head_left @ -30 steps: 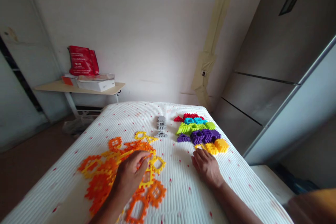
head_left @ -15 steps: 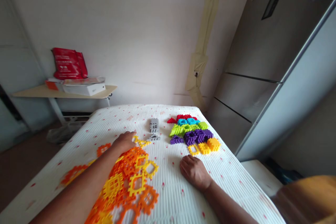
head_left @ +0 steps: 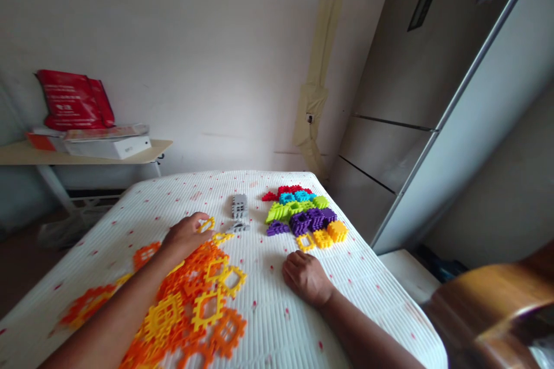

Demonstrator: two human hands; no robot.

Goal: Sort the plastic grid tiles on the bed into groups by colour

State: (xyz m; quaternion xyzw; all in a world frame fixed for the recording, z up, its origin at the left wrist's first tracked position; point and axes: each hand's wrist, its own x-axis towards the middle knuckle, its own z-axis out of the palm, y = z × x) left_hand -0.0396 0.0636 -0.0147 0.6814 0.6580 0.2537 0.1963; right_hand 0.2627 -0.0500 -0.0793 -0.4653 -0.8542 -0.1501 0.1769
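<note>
My left hand [head_left: 186, 234] pinches a yellow interlocking plastic piece [head_left: 206, 224] between thumb and fingers, just over the far end of a heap of orange pieces [head_left: 190, 282] and yellow ones. Another yellow piece [head_left: 222, 238] lies on the cloth close to those fingertips. My right hand [head_left: 306, 278] rests on the cloth in a loose fist, and no piece shows in it. Beyond it are a flat yellow frame [head_left: 305, 242] and yellow stacks [head_left: 337, 232], then rows of purple pieces [head_left: 306, 222], green pieces [head_left: 285, 211], blue pieces [head_left: 298, 197] and red pieces [head_left: 292, 189].
Grey pieces [head_left: 239, 207] stand in a short column between the heap and the coloured rows. The white spotted cloth [head_left: 268, 334] covers the table. A fridge [head_left: 389, 98] stands to the right; a side table [head_left: 160, 150] with a red bag [head_left: 73, 101] is at the left.
My left hand has lifted a yellow piece from the heap's far end. The right hand stays in its fist on the cloth. The whole view has swung slightly right.
</note>
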